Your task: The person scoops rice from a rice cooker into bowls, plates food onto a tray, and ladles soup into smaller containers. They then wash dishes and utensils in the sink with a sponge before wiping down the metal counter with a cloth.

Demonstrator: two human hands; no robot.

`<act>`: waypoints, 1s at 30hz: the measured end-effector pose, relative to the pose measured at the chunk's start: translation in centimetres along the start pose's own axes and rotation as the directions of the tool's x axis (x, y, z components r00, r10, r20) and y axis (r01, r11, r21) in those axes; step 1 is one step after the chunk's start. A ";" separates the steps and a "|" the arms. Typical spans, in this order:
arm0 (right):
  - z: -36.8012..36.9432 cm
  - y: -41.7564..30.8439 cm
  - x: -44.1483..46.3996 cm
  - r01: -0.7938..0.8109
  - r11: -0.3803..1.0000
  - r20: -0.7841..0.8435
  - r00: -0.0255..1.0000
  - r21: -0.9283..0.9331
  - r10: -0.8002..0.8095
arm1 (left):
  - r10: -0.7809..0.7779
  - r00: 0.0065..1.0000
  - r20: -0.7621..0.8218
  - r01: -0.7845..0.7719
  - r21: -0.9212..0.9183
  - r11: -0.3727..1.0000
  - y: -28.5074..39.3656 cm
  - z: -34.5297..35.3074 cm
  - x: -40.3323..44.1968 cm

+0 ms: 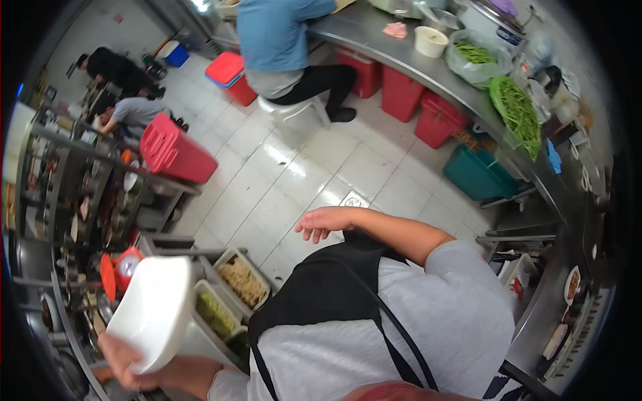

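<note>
My left hand (pixel 124 361), at the lower left, grips the rim of a white plastic tub (pixel 160 304). The tub is tilted and looks bare inside. My right hand (pixel 326 222) hangs in front of my black apron (pixel 321 284) with its fingers loosely spread and nothing in them. Close to the tub, a white container of pale brown shredded food (pixel 242 279) and a container of chopped green food (pixel 217 313) sit side by side in the counter. Behind the tub is an orange-red item (pixel 109 275), partly covered.
Metal shelving (pixel 60 180) crowded with kitchenware runs along the left. A pink-red lidded bin (pixel 175 150) stands beside it. A person in a blue top (pixel 274 40) sits on a white stool (pixel 294 113) by a steel counter (pixel 414 57) holding green beans (pixel 518 113). Two other people crouch at the far left.
</note>
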State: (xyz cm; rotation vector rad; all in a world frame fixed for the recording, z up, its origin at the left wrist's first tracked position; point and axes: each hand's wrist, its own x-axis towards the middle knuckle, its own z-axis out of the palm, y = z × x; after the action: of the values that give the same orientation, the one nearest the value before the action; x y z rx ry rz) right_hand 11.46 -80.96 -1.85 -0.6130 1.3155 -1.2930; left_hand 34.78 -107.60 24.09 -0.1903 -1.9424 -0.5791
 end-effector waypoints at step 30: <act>-27.3 -0.1 -30.0 0.821 0.564 -0.991 0.018 0.090 0.132 | 0.117 0.629 0.768 0.228 -0.327 0.917 -2.2 90.1 5.5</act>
State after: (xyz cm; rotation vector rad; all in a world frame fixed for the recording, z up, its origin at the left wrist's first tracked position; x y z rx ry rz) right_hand -6.75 -44.94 2.04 0.8080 1.3994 -2.8646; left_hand -41.84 -67.27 -1.54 -0.7551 -2.6576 -1.0671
